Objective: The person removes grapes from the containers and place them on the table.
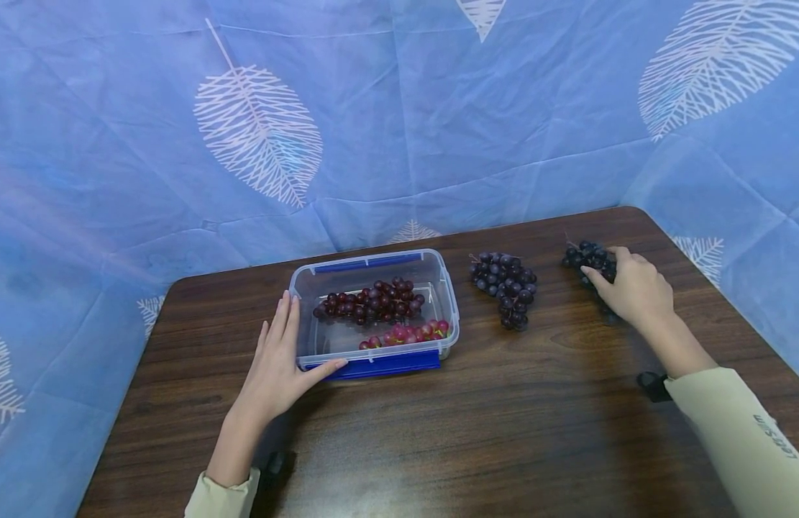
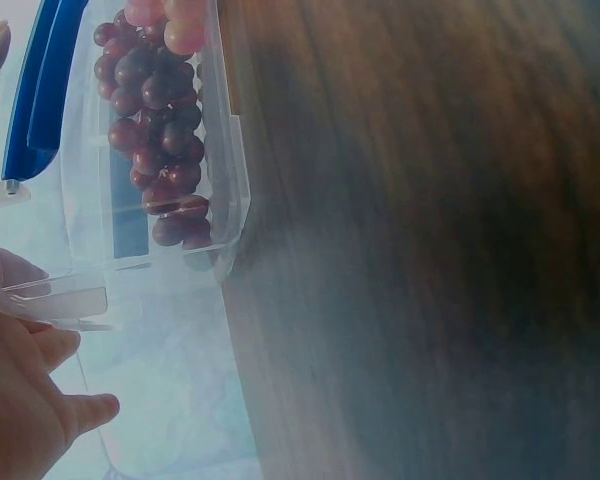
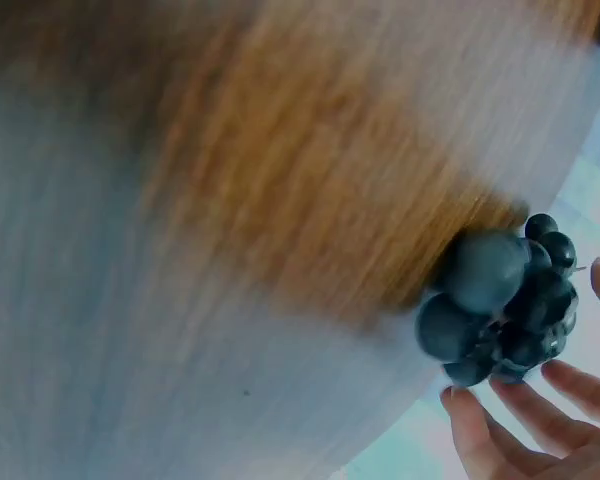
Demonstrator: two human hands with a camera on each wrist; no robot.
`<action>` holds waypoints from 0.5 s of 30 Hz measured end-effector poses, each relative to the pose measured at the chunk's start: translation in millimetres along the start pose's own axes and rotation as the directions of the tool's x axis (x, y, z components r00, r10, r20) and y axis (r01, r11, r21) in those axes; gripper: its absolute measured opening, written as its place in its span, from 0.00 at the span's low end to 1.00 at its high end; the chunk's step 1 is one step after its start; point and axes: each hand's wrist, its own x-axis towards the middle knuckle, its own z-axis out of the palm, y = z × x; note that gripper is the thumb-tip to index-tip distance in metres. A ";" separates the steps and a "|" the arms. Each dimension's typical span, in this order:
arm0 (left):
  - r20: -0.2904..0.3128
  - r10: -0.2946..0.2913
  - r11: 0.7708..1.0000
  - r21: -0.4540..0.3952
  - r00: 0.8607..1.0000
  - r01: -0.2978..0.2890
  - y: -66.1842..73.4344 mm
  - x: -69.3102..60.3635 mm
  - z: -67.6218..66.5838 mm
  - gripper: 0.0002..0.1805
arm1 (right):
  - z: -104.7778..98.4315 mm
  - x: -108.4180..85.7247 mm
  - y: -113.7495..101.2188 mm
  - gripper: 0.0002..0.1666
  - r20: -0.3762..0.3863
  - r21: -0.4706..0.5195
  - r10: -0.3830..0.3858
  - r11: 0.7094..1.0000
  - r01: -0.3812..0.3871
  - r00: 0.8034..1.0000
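Note:
My left hand (image 1: 275,363) rests against the left end of a clear plastic food container (image 1: 447,302). Its fingers lie straight along the side wall, and the thumb touches the front rim by the blue clasp (image 1: 386,365). Inside the container lie a bunch of dark red grapes (image 1: 373,302) and a smaller bunch of pink grapes (image 1: 405,334). At the right of the table my right hand (image 1: 638,288) holds a bunch of black grapes (image 1: 587,257) between thumb and fingers. The right wrist view shows fingertips against these black grapes (image 3: 520,310).
Another bunch of dark purple grapes (image 1: 505,282) lies between the container and my right hand. The brown wooden table (image 1: 490,446) meets a blue cloth (image 1: 399,144) with white leaf prints along its back edge.

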 end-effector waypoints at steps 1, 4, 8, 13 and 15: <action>-0.001 0.000 1.000 0.000 1.000 0.000 -0.1 0.0 0.1 0.70 | -0.4 -0.3 -0.4 0.44 -0.006 -0.016 -0.009 1.000 0.008 1.000; -0.003 0.001 1.000 -0.001 1.000 -0.001 -0.2 0.0 0.1 0.70 | -1.0 -1.4 -1.8 0.44 -0.016 -0.040 -0.030 0.999 0.030 0.999; -0.004 0.004 1.000 -0.002 1.000 -0.004 0.1 0.1 0.1 0.70 | -0.3 -2.1 -4.3 0.44 -0.027 -0.068 -0.059 0.996 0.057 0.998; -0.006 0.005 1.000 -0.001 1.000 -0.005 0.0 0.1 -0.1 0.70 | -1.2 -2.7 -12.7 0.45 -0.031 -0.068 -0.108 0.992 0.105 0.994; -0.007 0.004 1.000 -0.001 1.000 -0.004 -0.1 -0.1 0.1 0.70 | -2.3 -2.8 -16.9 0.45 -0.035 -0.057 -0.133 0.990 0.131 0.991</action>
